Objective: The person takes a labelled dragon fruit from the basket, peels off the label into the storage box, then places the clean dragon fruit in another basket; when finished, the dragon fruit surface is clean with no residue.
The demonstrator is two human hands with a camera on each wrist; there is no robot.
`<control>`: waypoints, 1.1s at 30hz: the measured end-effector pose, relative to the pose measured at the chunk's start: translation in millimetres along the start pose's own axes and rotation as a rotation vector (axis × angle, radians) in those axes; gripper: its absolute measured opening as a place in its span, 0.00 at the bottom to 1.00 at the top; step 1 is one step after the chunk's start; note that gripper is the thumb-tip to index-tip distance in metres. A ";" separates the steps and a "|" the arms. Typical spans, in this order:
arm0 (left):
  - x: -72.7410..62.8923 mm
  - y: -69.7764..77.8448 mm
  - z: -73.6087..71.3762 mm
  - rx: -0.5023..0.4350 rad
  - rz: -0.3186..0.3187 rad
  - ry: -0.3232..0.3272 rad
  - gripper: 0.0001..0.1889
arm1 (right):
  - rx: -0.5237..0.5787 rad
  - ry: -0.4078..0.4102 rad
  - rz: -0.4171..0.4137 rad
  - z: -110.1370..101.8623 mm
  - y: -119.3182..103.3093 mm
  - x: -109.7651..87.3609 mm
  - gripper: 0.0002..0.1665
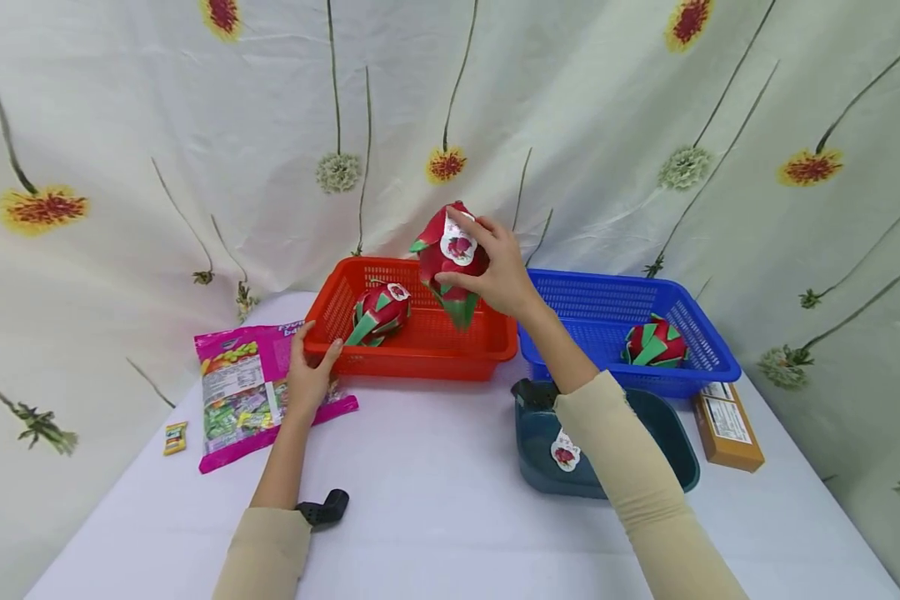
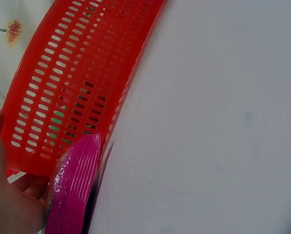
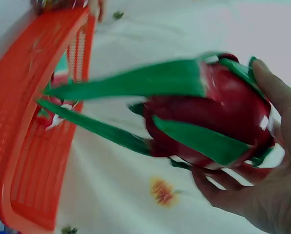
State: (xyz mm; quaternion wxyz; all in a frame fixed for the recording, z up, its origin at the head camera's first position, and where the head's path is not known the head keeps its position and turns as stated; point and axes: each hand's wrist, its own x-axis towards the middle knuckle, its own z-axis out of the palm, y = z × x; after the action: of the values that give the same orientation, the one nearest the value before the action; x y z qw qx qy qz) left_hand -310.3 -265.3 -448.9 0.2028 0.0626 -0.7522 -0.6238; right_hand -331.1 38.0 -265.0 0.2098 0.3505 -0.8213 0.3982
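My right hand (image 1: 501,271) grips a red dragon fruit (image 1: 450,258) with green scales and a white sticker, held in the air over the red basket (image 1: 420,364). In the right wrist view the thumb and fingers wrap the held dragon fruit (image 3: 208,112), whose long green tips point towards the basket. A second dragon fruit (image 1: 382,312) lies in the left part of the red basket. My left hand (image 1: 309,375) holds the basket's front left corner, thumb at the rim. The left wrist view shows that hand (image 2: 13,200) at the basket's end, beside a pink bag (image 2: 74,190).
Right of the red basket stands a blue basket (image 1: 701,367) holding one dragon fruit (image 1: 655,342). A dark green tub (image 1: 532,467) with a stickered item sits in front. An orange-brown box (image 1: 729,429) lies at right; a pink candy bag (image 1: 243,400) and small yellow packet (image 1: 175,438) lie left.
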 end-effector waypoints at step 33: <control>-2.4 8.2 1.6 0.001 -0.036 -0.063 0.39 | 0.605 0.206 0.866 121.0 -13.8 -171.8 0.46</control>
State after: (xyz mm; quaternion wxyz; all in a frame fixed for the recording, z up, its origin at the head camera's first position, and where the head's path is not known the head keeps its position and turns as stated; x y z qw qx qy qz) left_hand -307.5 -261.2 -441.8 0.1677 0.0565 -0.7571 -0.6289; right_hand -214.3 5.1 -437.1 -0.0044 -0.0167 -0.7145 0.6994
